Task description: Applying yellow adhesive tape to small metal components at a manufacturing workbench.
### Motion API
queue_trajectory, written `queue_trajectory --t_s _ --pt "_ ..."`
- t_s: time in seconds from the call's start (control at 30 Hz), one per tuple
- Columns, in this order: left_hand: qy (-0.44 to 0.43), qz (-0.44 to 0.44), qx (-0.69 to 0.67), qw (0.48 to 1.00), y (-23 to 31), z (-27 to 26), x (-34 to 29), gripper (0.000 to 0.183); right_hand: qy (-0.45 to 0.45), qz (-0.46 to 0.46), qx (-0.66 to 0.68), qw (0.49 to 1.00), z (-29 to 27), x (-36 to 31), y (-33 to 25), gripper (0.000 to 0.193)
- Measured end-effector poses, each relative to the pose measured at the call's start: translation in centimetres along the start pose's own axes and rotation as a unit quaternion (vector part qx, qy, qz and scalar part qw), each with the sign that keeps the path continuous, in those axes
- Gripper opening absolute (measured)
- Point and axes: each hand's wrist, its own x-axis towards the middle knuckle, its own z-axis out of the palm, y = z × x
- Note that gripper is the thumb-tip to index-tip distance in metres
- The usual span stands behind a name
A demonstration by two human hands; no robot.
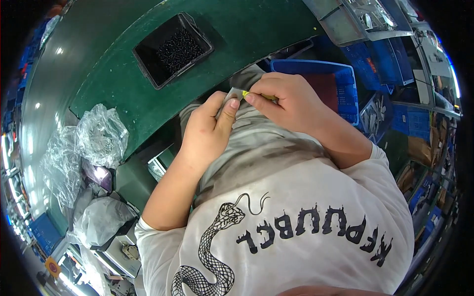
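Observation:
Both hands meet in front of my body, just off the edge of the green table. Between the thumb and fingers of my left hand [210, 123] is a small flat grey piece [235, 92]. My right hand [286, 98] pinches a small yellow tool [246, 93], its bright tip against the grey piece's right edge. Most of the yellow tool is hidden inside my fingers, so its exact kind does not show. Beyond the hands, a black bin [149, 66] on the table holds many small black parts [181, 49], perhaps screws.
To my right sits a blue plastic crate [349, 81] with a brown-red surface inside. Clear plastic bags [102, 135] and a phone-like dark device [98, 176] lie at the left. A grey bin [340, 22] stands at the far right, near shelves with blue crates.

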Motion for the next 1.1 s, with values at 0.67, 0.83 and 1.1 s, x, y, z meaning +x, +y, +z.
queue_trajectory --t_s 0.67,0.83,1.1 --pt "0.038 0.122 0.224 0.966 0.5 -0.4 0.1 0.024 -0.019 0.109 0.048 0.993 0.3 0.2 -0.4 0.022" --pt "0.046 0.101 0.229 0.967 0.5 0.0 -0.1 0.026 -0.041 0.151 0.067 0.985 0.2 0.4 -0.7 0.024" --pt "0.09 0.06 0.117 0.987 0.1 0.4 -0.1 0.03 0.025 0.059 0.083 0.994 0.7 -0.1 -0.3 0.037"
